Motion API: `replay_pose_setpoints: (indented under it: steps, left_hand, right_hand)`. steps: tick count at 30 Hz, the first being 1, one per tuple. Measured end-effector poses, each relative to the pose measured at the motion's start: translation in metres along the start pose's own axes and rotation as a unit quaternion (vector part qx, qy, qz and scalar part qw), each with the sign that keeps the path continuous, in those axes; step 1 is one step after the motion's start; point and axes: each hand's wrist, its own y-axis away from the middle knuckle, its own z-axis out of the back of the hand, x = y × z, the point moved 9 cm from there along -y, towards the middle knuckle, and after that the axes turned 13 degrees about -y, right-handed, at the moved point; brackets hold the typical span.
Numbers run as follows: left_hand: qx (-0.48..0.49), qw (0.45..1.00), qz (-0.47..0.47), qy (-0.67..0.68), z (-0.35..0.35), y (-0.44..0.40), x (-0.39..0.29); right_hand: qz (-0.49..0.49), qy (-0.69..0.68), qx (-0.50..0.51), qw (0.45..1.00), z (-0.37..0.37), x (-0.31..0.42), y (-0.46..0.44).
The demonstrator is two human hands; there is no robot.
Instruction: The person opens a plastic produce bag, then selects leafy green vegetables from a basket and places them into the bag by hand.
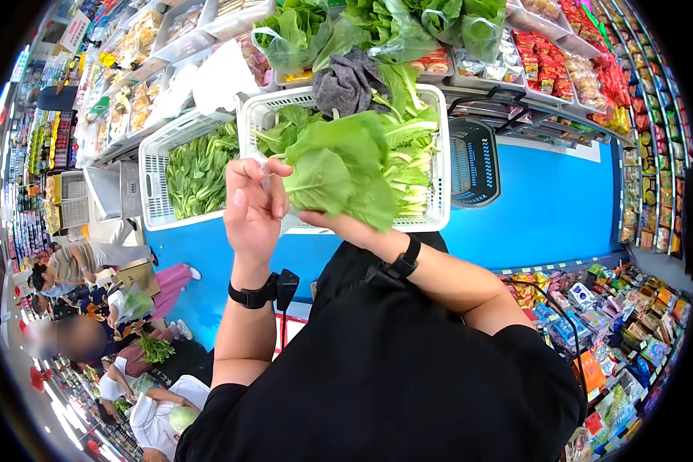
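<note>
My right hand [345, 225] grips a bunch of leafy lettuce [335, 165] from below; the broad leaves hide most of its fingers. Palm up beside the leaves, my left hand [256, 202] has its fingers loosely bent and apart, with nothing visible in it. One fingertip is close to the leaf edge; whether it touches I cannot tell. Under the bunch is a white plastic crate [439, 154] with more pale-stemmed greens [410, 165]. A dark grey cloth [349, 82] lies at the crate's far side.
To the left, another white crate [155, 202] holds dark leafy greens [200, 171]. Bagged lettuce [292, 35] and packaged snacks [533, 65] line the display behind. A black basket [473, 163] stands right of the crates on the blue floor [547, 208]. Several people are at lower left.
</note>
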Motion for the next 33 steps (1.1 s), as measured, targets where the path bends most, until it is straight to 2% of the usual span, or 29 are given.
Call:
replay_pose_setpoints:
  steps: [1, 4, 5, 7, 8, 10, 11, 13, 14, 15, 16, 18, 21, 24, 25, 26, 27, 31, 33]
  left_hand:
    - [-0.014, 1.000, 0.003, -0.004, 0.005, 0.002, 0.004]
    - [-0.040, 0.999, 0.011, -0.001, 0.022, 0.008, 0.019]
    - [-0.044, 0.999, 0.013, 0.001, 0.026, 0.011, 0.024]
    - [-0.041, 0.999, 0.027, 0.005, 0.030, 0.018, 0.034]
    - [-0.045, 0.999, 0.029, 0.007, 0.031, 0.020, 0.038]
    - [-0.023, 0.999, 0.045, 0.007, 0.024, 0.025, 0.047]
    - [-0.020, 0.999, 0.047, 0.013, 0.021, 0.026, 0.051]
    - [-0.019, 0.998, 0.057, 0.016, 0.013, 0.028, 0.055]
    - [-0.019, 0.997, 0.066, 0.017, 0.010, 0.029, 0.057]
    - [-0.017, 0.997, 0.067, 0.017, 0.009, 0.030, 0.059]
    - [-0.016, 0.997, 0.070, 0.021, 0.008, 0.031, 0.061]
    - [-0.013, 0.997, 0.074, 0.028, 0.006, 0.032, 0.065]
    - [-0.020, 0.996, 0.083, 0.031, 0.008, 0.035, 0.067]
    - [-0.028, 0.995, 0.089, 0.029, 0.010, 0.041, 0.067]
    - [-0.025, 0.996, 0.085, 0.024, 0.010, 0.043, 0.068]
    - [-0.025, 0.996, 0.079, 0.019, 0.011, 0.046, 0.068]
    - [-0.029, 0.996, 0.077, 0.017, 0.010, 0.051, 0.070]
    - [0.007, 0.993, 0.072, -0.095, -0.024, 0.067, 0.078]
    - [0.049, 0.989, 0.101, -0.096, -0.052, 0.073, 0.080]
  right_hand:
    - [-0.048, -0.122, 0.011, 0.991, 0.001, -0.015, -0.001]
    - [-0.076, -0.180, 0.061, 0.979, 0.022, -0.036, 0.004]
    - [-0.058, -0.195, 0.057, 0.977, 0.039, -0.031, 0.012]
    - [-0.063, -0.290, -0.010, 0.955, 0.072, -0.027, 0.023]
    - [-0.066, -0.289, -0.007, 0.955, 0.084, -0.031, 0.026]
    - [-0.141, -0.455, -0.124, 0.871, 0.115, -0.059, 0.032]
    - [-0.141, -0.454, -0.126, 0.871, 0.121, -0.066, 0.025]
    - [-0.153, -0.356, -0.110, 0.915, 0.127, -0.068, 0.014]
    - [-0.153, -0.356, -0.112, 0.915, 0.127, -0.069, 0.016]
    - [-0.133, -0.179, -0.057, 0.973, 0.116, -0.045, 0.009]
    - [-0.110, 0.005, 0.000, 0.994, 0.102, -0.028, 0.005]
    - [-0.104, 0.079, -0.017, 0.991, 0.087, -0.036, 0.006]
    - [-0.089, 0.082, -0.039, 0.992, 0.068, -0.059, 0.007]
    - [-0.098, 0.011, -0.069, 0.993, 0.058, -0.075, 0.010]
    - [-0.130, -0.145, -0.098, 0.976, 0.055, -0.080, 0.013]
    - [-0.158, -0.296, -0.122, 0.934, 0.050, -0.083, 0.017]
    - [-0.184, -0.353, -0.139, 0.907, 0.048, -0.080, 0.020]
    - [-0.182, -0.420, -0.166, 0.873, 0.039, -0.092, 0.027]
    - [-0.192, -0.423, -0.164, 0.870, 0.037, -0.112, 0.030]
